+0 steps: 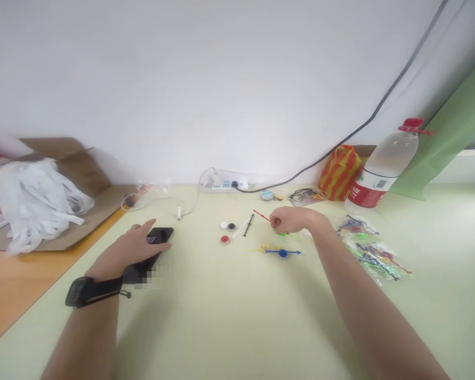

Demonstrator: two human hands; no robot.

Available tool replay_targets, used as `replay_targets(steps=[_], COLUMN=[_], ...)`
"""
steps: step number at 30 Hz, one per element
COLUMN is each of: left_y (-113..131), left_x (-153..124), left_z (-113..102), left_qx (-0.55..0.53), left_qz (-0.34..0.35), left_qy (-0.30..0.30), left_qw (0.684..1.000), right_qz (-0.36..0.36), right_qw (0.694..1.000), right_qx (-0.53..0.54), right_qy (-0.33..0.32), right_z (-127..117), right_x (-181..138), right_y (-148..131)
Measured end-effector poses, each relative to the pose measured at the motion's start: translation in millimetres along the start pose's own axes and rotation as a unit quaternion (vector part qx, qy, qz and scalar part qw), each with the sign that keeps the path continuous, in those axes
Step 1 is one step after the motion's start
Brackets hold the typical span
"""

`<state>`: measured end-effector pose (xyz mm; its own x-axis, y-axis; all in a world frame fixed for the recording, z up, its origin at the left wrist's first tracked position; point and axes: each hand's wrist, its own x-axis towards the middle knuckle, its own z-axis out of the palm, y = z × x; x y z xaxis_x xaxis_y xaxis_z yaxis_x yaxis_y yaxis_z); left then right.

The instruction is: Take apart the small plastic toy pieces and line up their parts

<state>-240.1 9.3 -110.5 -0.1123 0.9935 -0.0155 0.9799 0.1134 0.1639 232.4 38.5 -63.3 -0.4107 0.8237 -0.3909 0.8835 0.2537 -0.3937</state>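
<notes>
Pinching right hand (291, 219): fingers are curling shut on one end of the red stick (261, 215), mid-table (221, 316).
Feel of the red stick: it is looking light, thin and bendy, so a fingertip pinch near the end is suiting it.
Resting left hand (136, 245): it is lying open and flat over the black phone (160, 234).

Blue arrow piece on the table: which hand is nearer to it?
Right. The right hand is just beyond the blue arrow piece, not touching; the left hand rests far to its left, on a black phone.
</notes>
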Motion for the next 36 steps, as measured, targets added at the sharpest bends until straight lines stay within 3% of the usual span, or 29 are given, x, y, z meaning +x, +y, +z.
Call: replay_targets(steps=[4, 10, 19, 21, 23, 25, 26, 29, 31, 36], left_y=[-8.4, 1.3, 8.3, 23.5, 51.5, 89.7, 110.3, 164.9, 186.9, 192.9], left_x=[4.7, 3.8, 1.8, -2.8, -10.2, -21.0, -27.6, -49.4, -61.0, -67.3], left_z=[5.6, 3.0, 1.0, -2.7, -4.4, -1.1, 3.2, 24.2, 41.0, 66.4], left_qx=[-0.004, -0.001, 0.002, 0.013, -0.005, -0.099, -0.159, -0.300, -0.348, -0.396], left_qz=[0.014, 0.009, 0.013, 0.015, 0.039, 0.128, 0.177, 0.260, 0.296, 0.303], left_qy=[-0.020, -0.025, -0.043, -0.010, 0.093, 0.184, 0.197, 0.140, 0.116, 0.151], left_qw=[1.000, 1.000, 0.999, 1.000, 0.995, 0.969, 0.951, 0.907, 0.882, 0.853], right_qz=[-0.003, -0.016, -0.059, -0.082, -0.105, -0.114, -0.113, -0.118, -0.135, -0.164], right_qw=[1.000, 1.000, 0.997, 0.995, 0.990, 0.985, 0.982, 0.973, 0.963, 0.930], right_qx=[0.005, 0.015, 0.024, 0.040, 0.064, 0.099, 0.117, 0.178, 0.220, 0.326], right_qy=[0.000, 0.001, 0.036, 0.047, 0.066, 0.088, 0.096, 0.092, 0.083, 0.040], right_z=[-6.6, -12.3, -6.5, -3.9, 0.1, 6.3, 10.3, 25.7, 36.6, 52.9], right_x=[-11.4, -21.2, -12.4, -7.8, -2.4, 3.8, 7.0, 16.7, 22.2, 29.8], right_y=[-5.4, -13.9, -10.5, -9.5, -12.0, -18.7, -23.4, -40.6, -51.4, -65.1])
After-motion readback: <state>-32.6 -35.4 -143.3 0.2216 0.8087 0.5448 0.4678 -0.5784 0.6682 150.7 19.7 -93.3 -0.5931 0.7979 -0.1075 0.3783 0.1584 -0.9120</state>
